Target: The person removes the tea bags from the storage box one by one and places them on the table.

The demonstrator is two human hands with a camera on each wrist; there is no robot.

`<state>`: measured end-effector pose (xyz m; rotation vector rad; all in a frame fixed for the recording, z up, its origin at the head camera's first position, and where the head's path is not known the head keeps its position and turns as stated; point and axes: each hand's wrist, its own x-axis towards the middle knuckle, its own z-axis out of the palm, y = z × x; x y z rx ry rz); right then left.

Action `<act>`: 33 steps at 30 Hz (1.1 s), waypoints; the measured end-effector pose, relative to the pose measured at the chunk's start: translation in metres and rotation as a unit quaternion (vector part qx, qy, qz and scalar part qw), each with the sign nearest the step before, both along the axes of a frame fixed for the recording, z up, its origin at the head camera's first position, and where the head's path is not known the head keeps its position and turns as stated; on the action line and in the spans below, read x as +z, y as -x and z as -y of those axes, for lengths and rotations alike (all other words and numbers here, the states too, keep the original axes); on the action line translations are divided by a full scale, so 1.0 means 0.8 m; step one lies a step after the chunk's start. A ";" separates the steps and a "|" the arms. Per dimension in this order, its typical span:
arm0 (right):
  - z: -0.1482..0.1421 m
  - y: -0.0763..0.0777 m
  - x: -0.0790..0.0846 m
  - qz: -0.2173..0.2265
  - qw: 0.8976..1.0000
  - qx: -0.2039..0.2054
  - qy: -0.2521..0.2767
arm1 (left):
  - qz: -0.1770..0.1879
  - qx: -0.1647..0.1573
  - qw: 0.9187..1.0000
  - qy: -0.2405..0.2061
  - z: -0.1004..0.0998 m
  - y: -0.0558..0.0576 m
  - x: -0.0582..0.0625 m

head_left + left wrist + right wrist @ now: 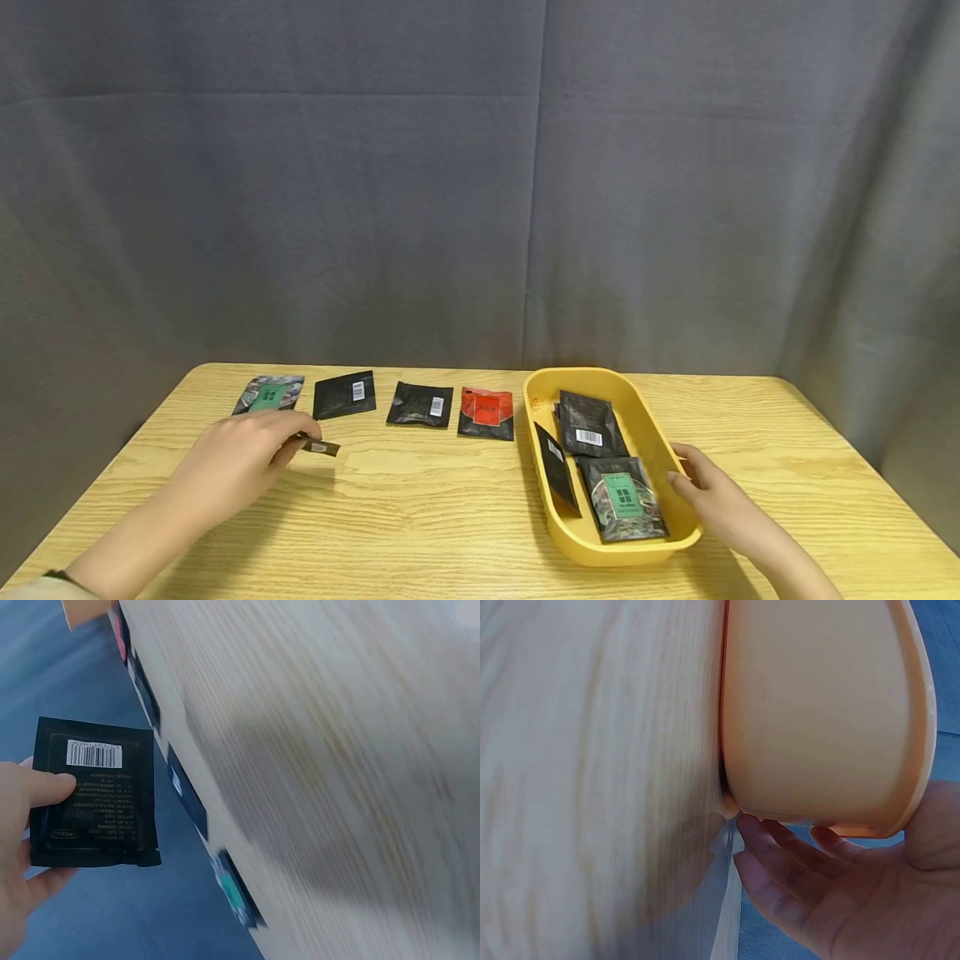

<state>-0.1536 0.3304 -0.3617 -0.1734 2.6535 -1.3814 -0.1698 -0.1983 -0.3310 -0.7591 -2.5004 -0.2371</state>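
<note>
My left hand (243, 454) pinches a black sachet (94, 799) between thumb and fingers, above the left part of the table. The sachet's barcoded back shows in the left wrist view; from the head it appears nearly edge-on. At the right, a yellow plastic bin (600, 554) holds several sachets, among them a green-labelled sachet (622, 500) and a barcode-side-up black sachet (590, 423). My right hand (716, 500) holds the bin's right side, thumb over the rim and fingers along the outer wall (821, 727).
Along the table's back lie a green-labelled sachet (268, 395), two black sachets, one left (337, 398) and one right (411, 407), and a red-and-black sachet (486, 414). A narrow black sachet (556, 471) leans on the bin's left wall. Behind the wooden table (420, 517) hangs a grey curtain (420, 208).
</note>
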 end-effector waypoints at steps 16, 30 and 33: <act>0.003 0.001 0.000 0.007 1.000 -0.002 -0.005 | 0.060 0.036 0.997 0.029 0.071 0.035 -0.005; 0.002 -0.002 0.001 0.017 1.000 -0.004 0.007 | 0.225 0.049 0.968 0.104 0.086 0.036 -0.021; 0.002 -0.002 0.002 0.016 1.000 -0.003 0.007 | 0.252 0.048 0.961 0.104 0.088 0.035 -0.025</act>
